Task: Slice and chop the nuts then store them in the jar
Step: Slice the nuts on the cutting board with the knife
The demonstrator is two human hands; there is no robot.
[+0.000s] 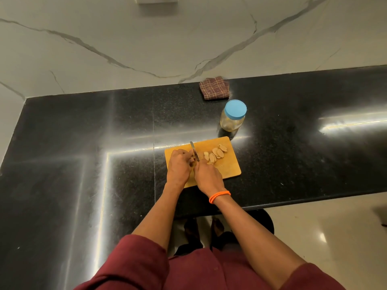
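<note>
A wooden cutting board (pixel 228 170) lies on the black counter. Several pale nuts (pixel 215 154) lie in a loose row on its far right part. My right hand (pixel 208 176), with an orange band at the wrist, grips the handle of a knife (pixel 192 147) whose blade points away from me. My left hand (pixel 179 166) is curled over a nut right beside the blade, and the nut itself is mostly hidden by the fingers. A clear jar (pixel 232 120) with a blue lid stands shut just beyond the board.
A folded brown checked cloth (pixel 214 87) lies at the back by the marble wall. The black granite counter (pixel 83 164) runs left and right, with its front edge close to my body. Tiled floor shows at the lower right.
</note>
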